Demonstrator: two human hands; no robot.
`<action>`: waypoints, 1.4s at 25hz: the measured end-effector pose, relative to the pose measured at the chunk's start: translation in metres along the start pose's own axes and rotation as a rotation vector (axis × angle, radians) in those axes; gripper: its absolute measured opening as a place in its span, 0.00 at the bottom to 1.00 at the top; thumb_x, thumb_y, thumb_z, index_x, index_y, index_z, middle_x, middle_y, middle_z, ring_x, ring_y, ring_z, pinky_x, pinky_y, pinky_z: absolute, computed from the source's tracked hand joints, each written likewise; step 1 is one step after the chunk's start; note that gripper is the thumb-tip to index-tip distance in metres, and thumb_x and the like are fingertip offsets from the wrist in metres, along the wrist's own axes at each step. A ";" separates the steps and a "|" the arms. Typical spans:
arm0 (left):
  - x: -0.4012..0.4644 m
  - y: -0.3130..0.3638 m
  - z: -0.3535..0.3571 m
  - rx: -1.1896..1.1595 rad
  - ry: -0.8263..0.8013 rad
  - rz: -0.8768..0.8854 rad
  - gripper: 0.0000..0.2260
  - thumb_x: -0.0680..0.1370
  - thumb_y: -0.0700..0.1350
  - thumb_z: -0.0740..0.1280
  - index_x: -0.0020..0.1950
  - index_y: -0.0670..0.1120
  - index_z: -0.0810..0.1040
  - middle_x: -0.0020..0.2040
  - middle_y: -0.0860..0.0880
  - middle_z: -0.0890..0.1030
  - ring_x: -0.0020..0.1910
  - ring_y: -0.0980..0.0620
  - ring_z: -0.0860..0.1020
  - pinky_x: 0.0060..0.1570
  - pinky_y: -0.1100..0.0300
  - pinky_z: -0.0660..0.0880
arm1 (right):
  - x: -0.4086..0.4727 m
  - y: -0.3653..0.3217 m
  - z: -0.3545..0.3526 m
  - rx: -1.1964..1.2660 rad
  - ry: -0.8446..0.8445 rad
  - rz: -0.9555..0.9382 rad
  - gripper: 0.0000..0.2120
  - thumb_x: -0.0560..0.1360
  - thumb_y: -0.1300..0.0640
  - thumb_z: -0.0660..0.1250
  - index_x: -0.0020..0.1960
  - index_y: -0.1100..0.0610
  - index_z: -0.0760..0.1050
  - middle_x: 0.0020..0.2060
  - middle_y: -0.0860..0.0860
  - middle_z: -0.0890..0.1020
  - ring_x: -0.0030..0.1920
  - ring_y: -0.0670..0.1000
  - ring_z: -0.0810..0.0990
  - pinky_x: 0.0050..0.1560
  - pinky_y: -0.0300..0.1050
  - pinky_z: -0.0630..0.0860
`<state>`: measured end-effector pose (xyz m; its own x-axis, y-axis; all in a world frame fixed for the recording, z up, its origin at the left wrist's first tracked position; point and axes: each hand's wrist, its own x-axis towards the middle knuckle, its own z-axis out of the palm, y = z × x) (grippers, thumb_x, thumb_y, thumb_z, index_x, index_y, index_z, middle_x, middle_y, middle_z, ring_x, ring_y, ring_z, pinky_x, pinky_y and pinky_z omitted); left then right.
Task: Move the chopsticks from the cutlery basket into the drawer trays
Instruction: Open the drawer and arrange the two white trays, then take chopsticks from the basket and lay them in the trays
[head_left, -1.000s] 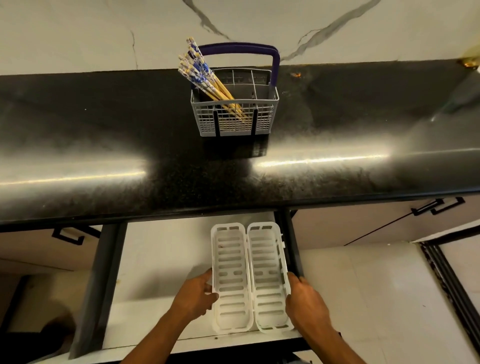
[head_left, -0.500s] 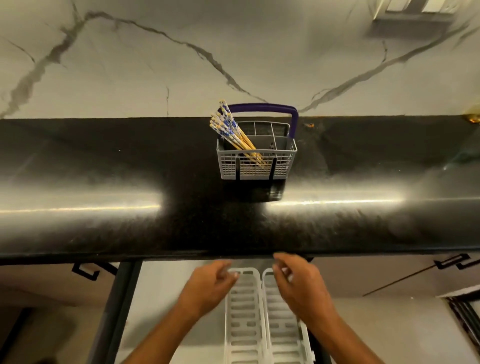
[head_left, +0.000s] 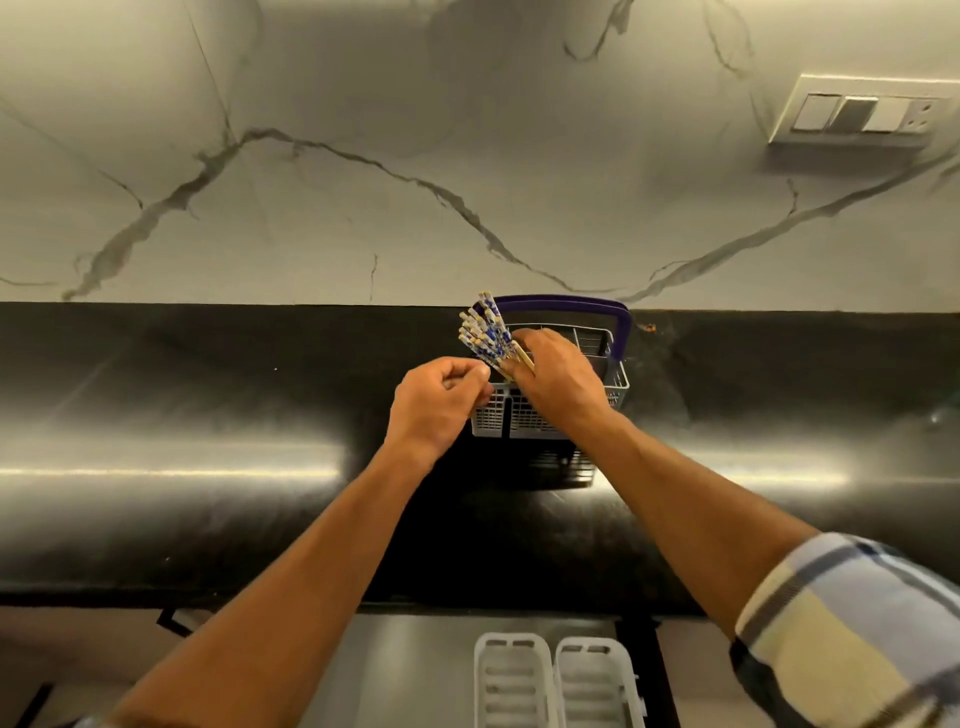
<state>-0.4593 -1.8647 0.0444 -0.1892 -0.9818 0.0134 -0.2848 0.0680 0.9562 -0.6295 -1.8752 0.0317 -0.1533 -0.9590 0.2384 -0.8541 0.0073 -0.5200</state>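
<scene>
Two hands (head_left: 498, 389) at unlabelled chopsticks (head_left: 483, 332)

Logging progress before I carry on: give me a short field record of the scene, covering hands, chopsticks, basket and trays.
left hand: fingers curled, at the basket's front left corner; whether it holds anything cannot be told
right hand: over the basket, gripping the chopsticks
chopsticks: bundled, standing in the basket's left side, tops leaning left
cutlery basket: on the black counter, against the wall
drawer trays: two white trays side by side, no chopsticks visible in them
</scene>
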 end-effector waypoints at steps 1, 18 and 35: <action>0.000 -0.003 -0.001 -0.011 -0.006 -0.011 0.05 0.79 0.48 0.68 0.51 0.50 0.82 0.43 0.50 0.87 0.44 0.56 0.86 0.50 0.54 0.83 | 0.004 0.002 0.003 -0.008 0.002 -0.011 0.20 0.79 0.48 0.62 0.68 0.54 0.72 0.60 0.53 0.79 0.60 0.54 0.77 0.59 0.53 0.76; 0.009 0.029 -0.022 -0.244 -0.092 0.013 0.13 0.82 0.42 0.63 0.67 0.47 0.74 0.53 0.47 0.85 0.54 0.48 0.84 0.57 0.51 0.80 | 0.034 -0.030 -0.081 0.491 0.100 -0.033 0.10 0.76 0.54 0.70 0.56 0.55 0.82 0.46 0.51 0.86 0.35 0.40 0.83 0.39 0.39 0.81; -0.041 0.123 0.038 -0.102 -0.563 0.242 0.12 0.82 0.42 0.61 0.64 0.42 0.78 0.54 0.44 0.85 0.51 0.52 0.85 0.51 0.61 0.81 | -0.053 -0.045 -0.202 0.652 0.057 -0.031 0.11 0.75 0.55 0.70 0.52 0.60 0.83 0.44 0.56 0.87 0.45 0.52 0.85 0.48 0.41 0.82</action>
<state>-0.5225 -1.8098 0.1503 -0.7119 -0.6946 0.1033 -0.0861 0.2324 0.9688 -0.6834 -1.7671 0.2079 -0.1751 -0.9392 0.2953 -0.3845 -0.2109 -0.8987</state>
